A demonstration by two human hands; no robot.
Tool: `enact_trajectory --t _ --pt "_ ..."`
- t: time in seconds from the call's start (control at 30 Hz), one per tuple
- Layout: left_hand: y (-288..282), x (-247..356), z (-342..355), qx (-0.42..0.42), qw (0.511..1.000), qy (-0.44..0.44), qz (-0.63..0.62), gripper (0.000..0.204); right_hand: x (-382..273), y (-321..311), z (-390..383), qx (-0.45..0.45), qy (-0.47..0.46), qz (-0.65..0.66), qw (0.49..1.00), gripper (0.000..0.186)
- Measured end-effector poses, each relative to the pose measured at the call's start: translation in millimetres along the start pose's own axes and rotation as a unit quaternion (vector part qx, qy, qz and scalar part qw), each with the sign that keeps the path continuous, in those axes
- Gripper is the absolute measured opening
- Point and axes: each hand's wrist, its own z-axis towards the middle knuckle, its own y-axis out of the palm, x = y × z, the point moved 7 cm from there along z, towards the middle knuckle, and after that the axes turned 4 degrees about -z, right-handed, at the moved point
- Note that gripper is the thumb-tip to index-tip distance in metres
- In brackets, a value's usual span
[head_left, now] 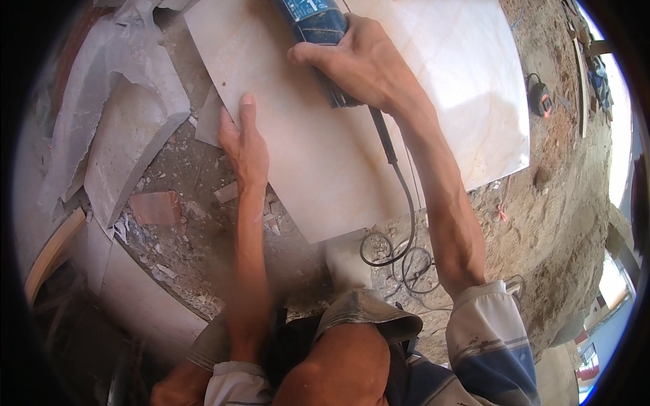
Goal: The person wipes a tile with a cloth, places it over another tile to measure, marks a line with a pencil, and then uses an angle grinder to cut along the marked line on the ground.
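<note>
My right hand [352, 61] is wrapped round the body of a blue angle grinder [318, 30], whose front end lies beyond the top edge of the picture. A black cord [399, 179] runs from its rear and hangs in loops below. Under the tool is a large cream marbled tile [291, 155]. My left hand [245, 142] grips this tile's left edge, one digit on top and the others partly hidden at the rim. A thin line separates it from a second glossy part of tile [467, 101] on the right.
Plastic-wrapped slabs [128, 135] lean at the left, near a reddish brick piece [157, 208]. Rubble and dusty soil [562, 203] cover the ground. A tape measure [540, 101] lies right of the tile. My bent knee [345, 365] is close below, and dust blurs the lower middle.
</note>
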Motion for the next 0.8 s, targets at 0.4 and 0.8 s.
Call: enact_trajectory --t 0.4,0.8 --pt "0.9 5.3 -1.4 -0.003 1.000 0.007 0.003 0.061 2.7 0.7 -5.5 -0.004 0.010 -0.001 1.000 0.051" --pt "0.8 3.8 -0.9 0.000 1.000 0.011 0.002 0.059 3.9 -0.5 -15.4 0.000 0.010 -0.005 1.000 0.050"
